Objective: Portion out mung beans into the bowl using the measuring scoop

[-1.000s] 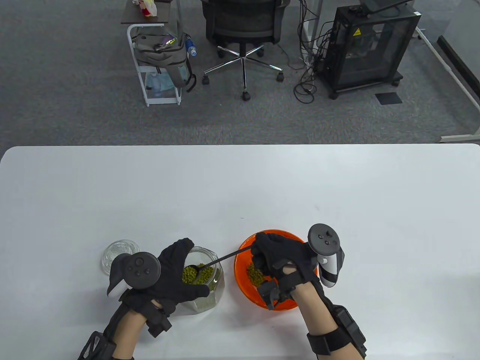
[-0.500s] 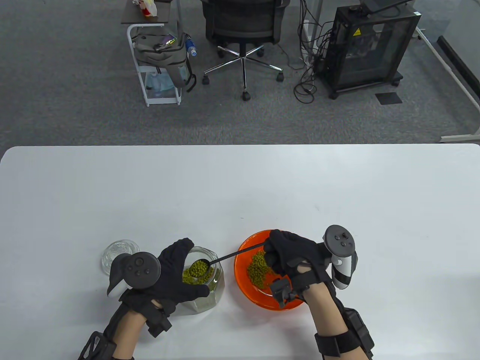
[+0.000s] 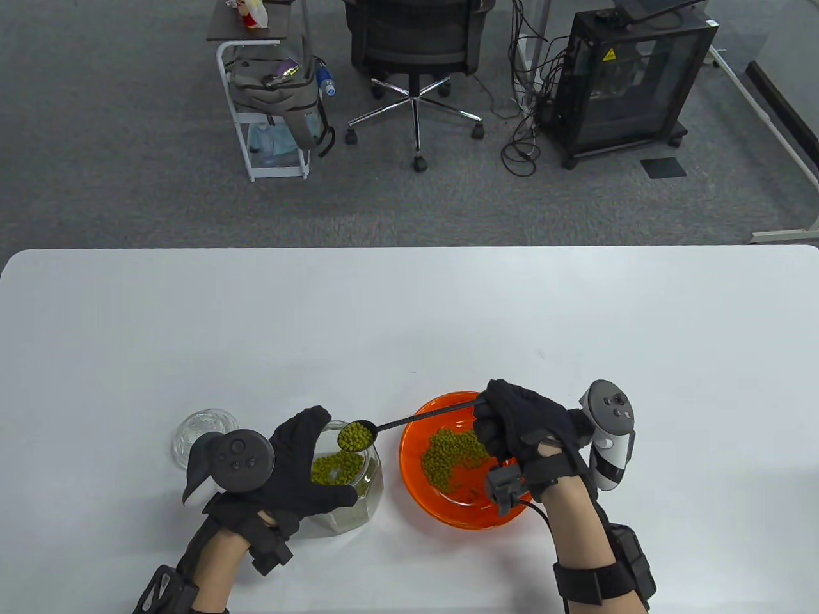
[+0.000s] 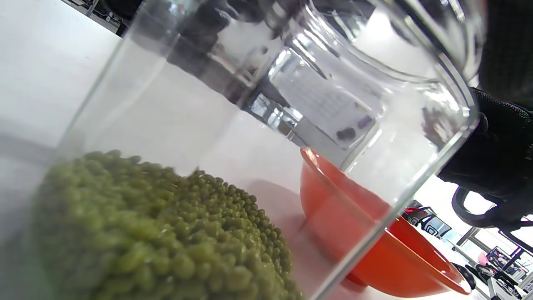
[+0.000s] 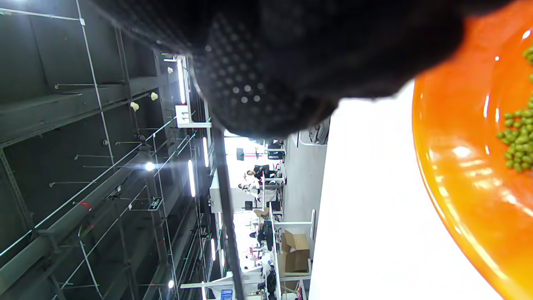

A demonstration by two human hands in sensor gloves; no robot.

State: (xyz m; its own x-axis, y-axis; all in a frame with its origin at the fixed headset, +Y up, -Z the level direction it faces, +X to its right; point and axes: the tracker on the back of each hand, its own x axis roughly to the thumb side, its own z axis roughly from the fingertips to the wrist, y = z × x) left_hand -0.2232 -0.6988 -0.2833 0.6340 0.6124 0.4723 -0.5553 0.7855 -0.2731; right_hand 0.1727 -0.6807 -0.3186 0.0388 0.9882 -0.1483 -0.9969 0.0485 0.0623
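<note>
Nearest the person, the left hand (image 3: 301, 476) wraps its fingers and thumb around the glass jar (image 3: 349, 486), which stands on the white tabletop (image 3: 409, 307). The table view looks down through the jar's open mouth onto the mung beans (image 3: 333, 470) inside. The left wrist view adds what that angle hides: seen through the jar's wall (image 4: 233, 125), the beans (image 4: 158, 233) lie heaped at the bottom, well short of the neck, and the orange bowl (image 4: 374, 250) stands just beside the jar.

To the right, the right hand (image 3: 524, 428) has its fingers curled tightly around the far end of the measuring scoop's black handle (image 3: 419, 419). The scoop's cup (image 3: 356, 436), heaped with green beans, sits over the far rim of the jar's mouth, not yet over the bowl. The bowl (image 3: 416, 473) in the table view holds a loose pile of beans (image 3: 454, 457) toward its middle, partly covered by the hand. The right wrist view, turned on its side, shows only the dark glove (image 5: 291, 62), the thin handle (image 5: 227, 216) running away from it, and the bowl's glossy inner wall (image 5: 466, 179) with a few beans; the scoop's cup is out of that frame.

Farther left on the tabletop, a glass lid (image 3: 198, 432) lies behind the left hand's tracker. Beyond the tabletop, on grey carpet, stand an office chair (image 3: 413, 45), a white cart with a bag (image 3: 272, 102), and a black cabinet (image 3: 630, 77).
</note>
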